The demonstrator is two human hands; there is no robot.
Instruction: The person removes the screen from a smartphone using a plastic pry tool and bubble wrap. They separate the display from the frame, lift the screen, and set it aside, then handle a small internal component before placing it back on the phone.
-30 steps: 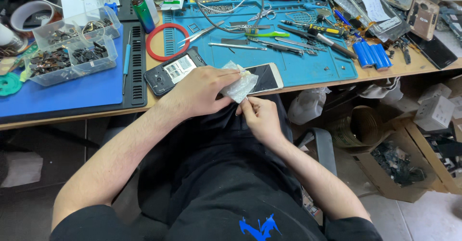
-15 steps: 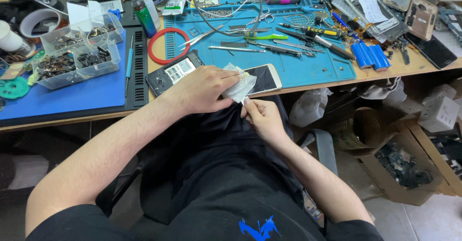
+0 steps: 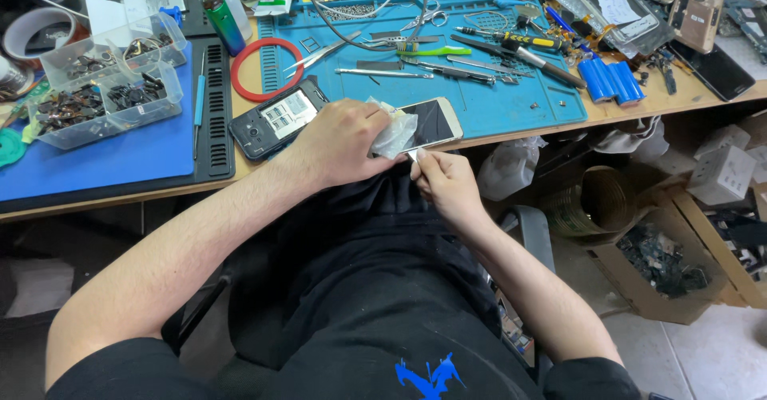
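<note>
Gold phone [image 3: 431, 122] under left hand [image 3: 339, 140] gripping cloth [image 3: 395, 134]; right hand [image 3: 443, 180] pinching perhaps film

A wooden workbench [image 3: 703, 100] is running across the top of the view, carrying a blue work mat [image 3: 511, 100] on one side and a darker blue mat [image 3: 120, 160] on the other. Below its edge, open cardboard boxes [image 3: 663, 264] are sitting on a pale tiled floor [image 3: 711, 360]. A dark chair [image 3: 531, 232], possibly an office one, is showing. Even light is falling throughout.
</note>
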